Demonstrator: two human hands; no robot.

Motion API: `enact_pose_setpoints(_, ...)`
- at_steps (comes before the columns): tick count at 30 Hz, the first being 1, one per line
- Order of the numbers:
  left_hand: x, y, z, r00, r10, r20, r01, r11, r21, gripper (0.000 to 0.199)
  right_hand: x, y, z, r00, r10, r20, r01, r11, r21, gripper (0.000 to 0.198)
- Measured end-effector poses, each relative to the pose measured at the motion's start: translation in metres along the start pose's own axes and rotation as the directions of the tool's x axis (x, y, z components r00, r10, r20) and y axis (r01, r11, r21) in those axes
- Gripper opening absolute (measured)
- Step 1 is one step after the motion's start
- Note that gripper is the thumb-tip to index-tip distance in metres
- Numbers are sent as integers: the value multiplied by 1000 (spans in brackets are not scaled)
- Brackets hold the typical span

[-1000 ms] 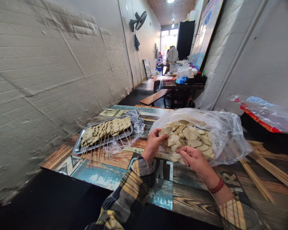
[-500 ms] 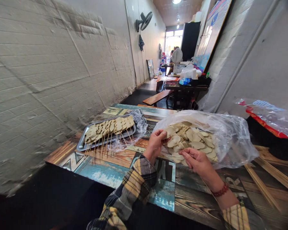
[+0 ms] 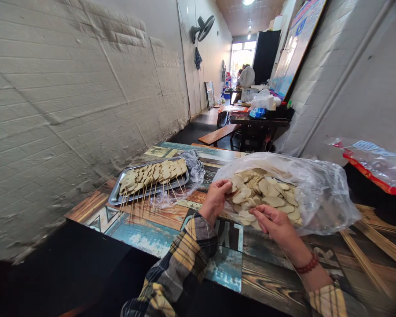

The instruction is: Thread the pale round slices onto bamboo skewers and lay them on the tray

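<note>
One pale slice (image 3: 236, 181): was gripped by thumb and fingers of the left hand (image 3: 215, 199).
Right hand (image 3: 274, 220): its fingertips were pinched together; what was between them, I could not tell.
Piled slices (image 3: 273, 201): lay in the clear bag (image 3: 330, 198), toward the far edge of the table (image 3: 267, 281).
Tray (image 3: 113, 200): stood along the table's left edge, carrying skewered slices (image 3: 152, 175).
</note>
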State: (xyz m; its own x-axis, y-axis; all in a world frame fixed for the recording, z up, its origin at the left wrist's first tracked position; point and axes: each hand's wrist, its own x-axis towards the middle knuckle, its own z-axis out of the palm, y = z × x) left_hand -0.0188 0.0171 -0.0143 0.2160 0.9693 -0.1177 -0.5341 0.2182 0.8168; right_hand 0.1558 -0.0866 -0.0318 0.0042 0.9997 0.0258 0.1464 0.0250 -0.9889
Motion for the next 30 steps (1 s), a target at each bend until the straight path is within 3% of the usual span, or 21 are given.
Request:
enact_pose_setpoints(10,-2,-2,2,999,2,36,-5,997,82,38,1,5,0,1000,-23,-8,23,1000,7,54)
enact_pose_setpoints(21,0,-3,1,976,218,12,-213,936,280,22,0,-1,3,999,44,15,-45,997,55,52)
enact_pose_setpoints(30,-2,0,3,999,36,26,-38,994,99,38,2,5,0,1000,5,8,-5,998,67,48)
